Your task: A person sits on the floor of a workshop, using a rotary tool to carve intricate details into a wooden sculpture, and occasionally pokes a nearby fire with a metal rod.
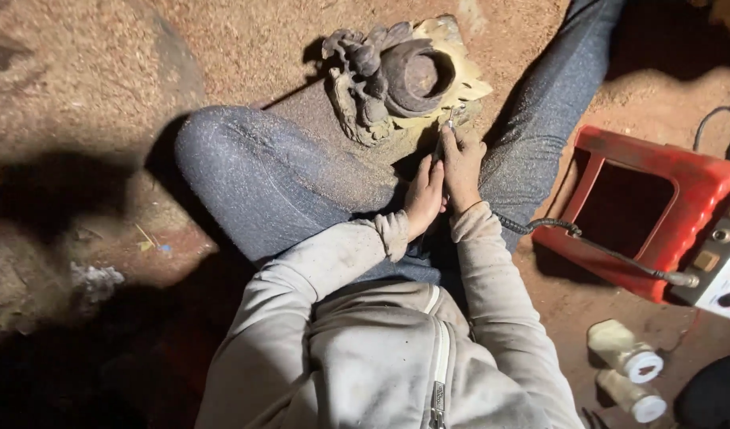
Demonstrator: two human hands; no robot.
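Carving a wooden figure on the dusty floor

Both the right hand (462, 163) and left hand (425, 199) clenched a thin tool (443, 137) against the carving (400, 79) at twelve o'clock; two white-capped bottles (629, 372) lay at four o'clock.

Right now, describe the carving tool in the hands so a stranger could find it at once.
Start at the dark wood carving between the person's knees. At its lower right edge, the right hand and left hand grip a slim rotary tool. Unlike anything nearby, it trails a coiled black cable to the red stool.
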